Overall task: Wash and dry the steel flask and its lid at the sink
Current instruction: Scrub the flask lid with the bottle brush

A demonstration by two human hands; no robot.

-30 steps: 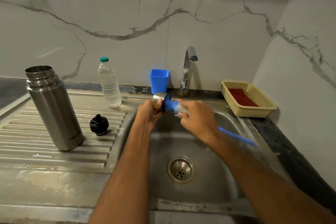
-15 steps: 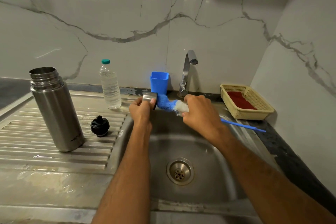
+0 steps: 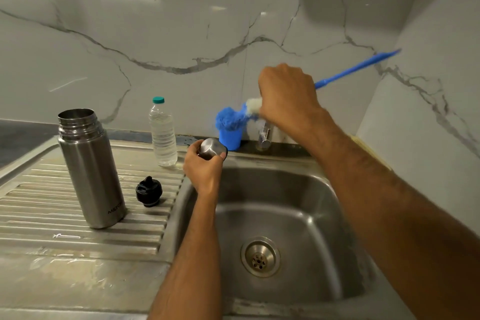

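Two bare forearms reach into view from the bottom edge, each ending in a bare hand. The left hand [image 3: 204, 170] has no ring, watch or glove; its forearm below it is uncovered as far as the frame's lower edge, with no sleeve showing. The right hand [image 3: 287, 95] is likewise free of rings, bands or gloves. Its forearm, running down toward the lower right corner, carries fine dark hair along its upper side and is also sleeveless to the frame's edge. Nails cannot be made out.
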